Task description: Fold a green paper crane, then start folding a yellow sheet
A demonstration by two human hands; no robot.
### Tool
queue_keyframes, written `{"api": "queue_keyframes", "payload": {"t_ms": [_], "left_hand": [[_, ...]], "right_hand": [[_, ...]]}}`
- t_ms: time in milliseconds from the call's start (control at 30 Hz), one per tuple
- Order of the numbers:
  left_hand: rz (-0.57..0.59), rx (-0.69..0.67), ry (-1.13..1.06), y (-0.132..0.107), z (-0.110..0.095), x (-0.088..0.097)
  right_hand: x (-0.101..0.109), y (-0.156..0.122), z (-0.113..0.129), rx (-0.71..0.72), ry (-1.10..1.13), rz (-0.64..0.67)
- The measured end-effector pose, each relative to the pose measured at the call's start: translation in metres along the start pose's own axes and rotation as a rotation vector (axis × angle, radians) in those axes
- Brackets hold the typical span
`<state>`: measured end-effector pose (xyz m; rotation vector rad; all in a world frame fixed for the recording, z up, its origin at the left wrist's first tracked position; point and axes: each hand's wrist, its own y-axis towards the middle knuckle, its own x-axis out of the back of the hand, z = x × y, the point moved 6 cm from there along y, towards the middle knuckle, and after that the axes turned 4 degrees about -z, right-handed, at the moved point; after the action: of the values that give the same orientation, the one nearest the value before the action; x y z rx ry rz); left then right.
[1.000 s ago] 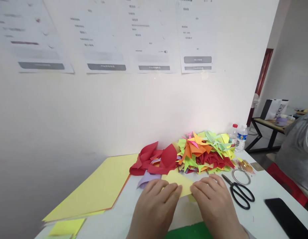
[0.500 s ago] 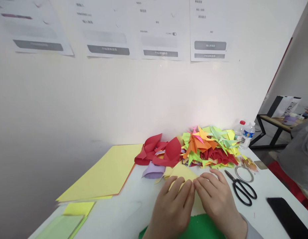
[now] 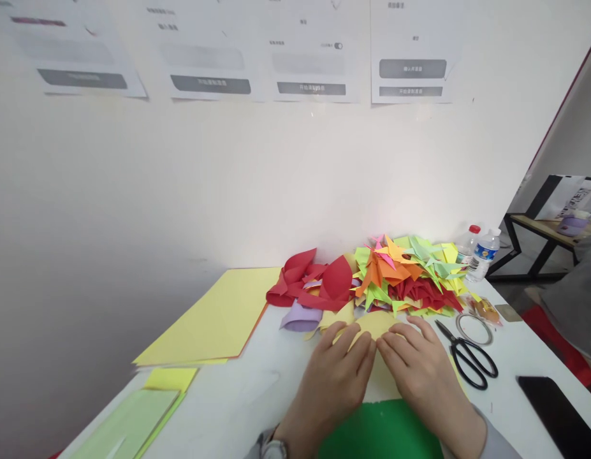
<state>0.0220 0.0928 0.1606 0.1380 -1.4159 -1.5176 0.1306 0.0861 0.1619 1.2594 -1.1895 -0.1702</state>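
My left hand (image 3: 334, 375) and my right hand (image 3: 419, 370) lie side by side, fingers stretched flat, pressing a yellow paper sheet (image 3: 376, 324) onto the white table (image 3: 257, 395). The fingertips of both hands almost meet at the middle of the sheet. A green sheet (image 3: 384, 433) lies under my wrists at the table's near edge. Just beyond the yellow sheet sits a heap of folded paper shapes (image 3: 405, 274) in orange, green, red and yellow, with curled red paper pieces (image 3: 314, 284) and a purple scrap (image 3: 299, 317) to its left.
Black scissors (image 3: 467, 360) and a tape ring (image 3: 474, 329) lie right of my right hand; a black phone (image 3: 556, 414) farther right. Large yellow sheets (image 3: 213, 319) and light green sheets (image 3: 127, 424) lie left. Two water bottles (image 3: 479, 254) stand by the wall.
My hands have slid closer together and slightly forward on the yellow sheet, which now lies flatter. The view has shifted a little to the left and down.
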Motion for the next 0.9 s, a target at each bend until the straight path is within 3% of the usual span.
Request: {"api": "queue_keyframes", "payload": {"t_ms": [167,433,633,900], "left_hand": [[0.043,0.004,0.028,0.000,0.009,0.005],[0.096,-0.015,-0.028,0.000,-0.005,-0.007],[0.050,0.030,-0.134,0.003,0.010,0.015],[0.080,0.040,-0.165,0.005,0.024,0.034]], "right_hand": [[0.003,-0.001,-0.009,-0.040,-0.015,0.000],[-0.012,-0.004,0.002,-0.011,0.021,0.041],[-0.002,-0.001,0.005,-0.047,0.099,-0.027],[0.010,0.002,0.000,-0.074,0.130,-0.073]]}}
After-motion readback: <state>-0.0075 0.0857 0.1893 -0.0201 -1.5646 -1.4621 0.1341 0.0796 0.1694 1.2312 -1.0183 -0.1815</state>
